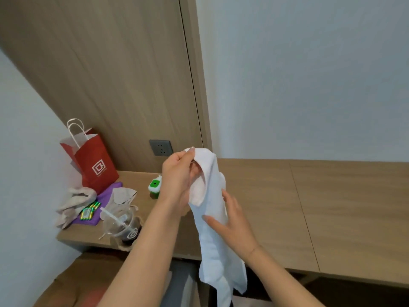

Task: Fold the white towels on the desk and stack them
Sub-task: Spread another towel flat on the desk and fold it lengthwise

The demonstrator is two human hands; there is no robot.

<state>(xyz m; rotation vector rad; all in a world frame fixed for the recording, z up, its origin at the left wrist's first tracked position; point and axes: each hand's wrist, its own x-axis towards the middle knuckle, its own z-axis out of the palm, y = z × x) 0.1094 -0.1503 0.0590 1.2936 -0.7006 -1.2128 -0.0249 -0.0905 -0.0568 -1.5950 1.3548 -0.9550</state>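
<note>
A white towel (218, 247) hangs in the air in front of the desk (332, 207), bunched lengthwise, its lower end dangling below the desk's front edge. My left hand (177, 180) pinches its top end at about socket height. Lower down, my right hand (232, 222) lies against the hanging part with straight fingers, thumb on the near side. A second, crumpled off-white towel (73, 204) lies at the desk's far left end by the wall.
At the left end of the desk stand a red paper bag (93, 162), a purple cloth (106, 196) with green batteries (89, 211), a plastic cup with a straw (124, 227) and a green-and-white box (155, 185). A wall socket (161, 147) sits above.
</note>
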